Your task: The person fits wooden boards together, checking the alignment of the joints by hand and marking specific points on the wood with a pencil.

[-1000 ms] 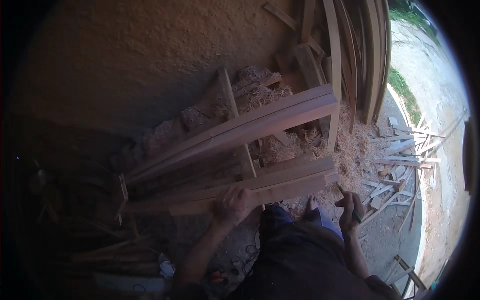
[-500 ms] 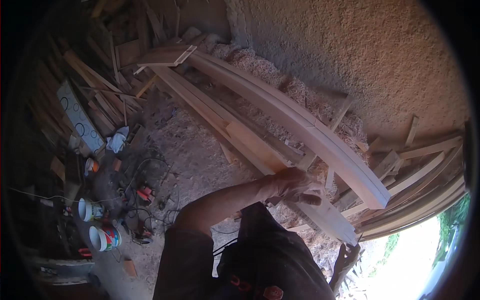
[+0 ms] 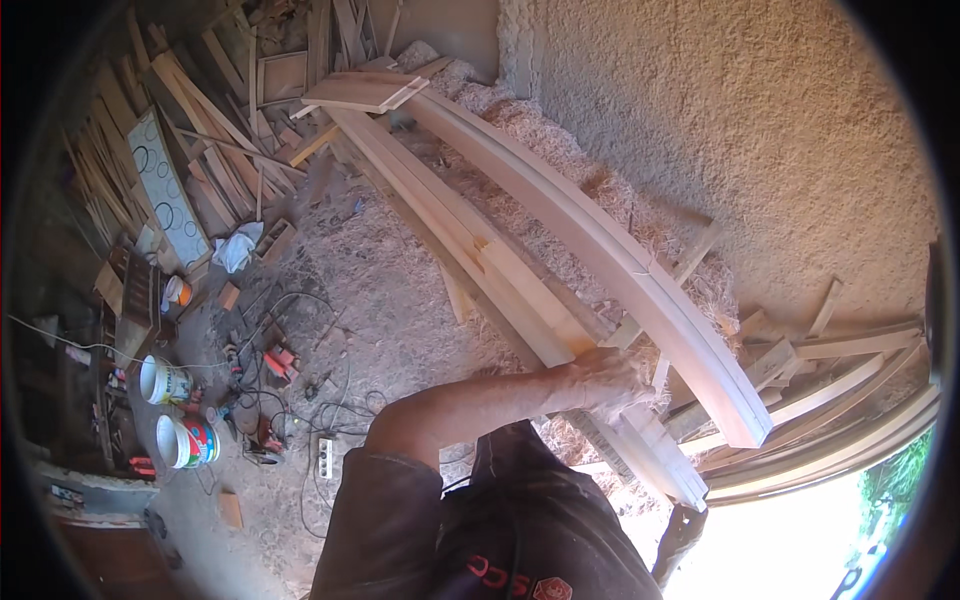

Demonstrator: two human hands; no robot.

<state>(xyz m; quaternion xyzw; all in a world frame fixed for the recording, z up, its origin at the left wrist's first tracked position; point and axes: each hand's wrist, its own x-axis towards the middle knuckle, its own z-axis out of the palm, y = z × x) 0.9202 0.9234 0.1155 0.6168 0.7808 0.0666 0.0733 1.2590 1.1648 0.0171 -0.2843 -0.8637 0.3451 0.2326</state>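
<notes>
My left hand is laid across a long pale wooden board, its fingers bent over the wood. At the board's near end, my right hand has its fingers at the end grain; part of that hand is hidden below the wood. The board lies lengthwise beside other timber, running away to the upper left. Parallel to it on the right is a thick stack of long planks, apart from both hands.
Short boards lie across the far ends. Wood shavings line the rough wall. Tangled cables, a red power tool and white buckets are on the floor at left. Offcuts lean behind; curved strips lie at right.
My left hand has come down onto the board, its fingers less spread. My right hand has shifted slightly at the board's end. The whole view has tilted a little.
</notes>
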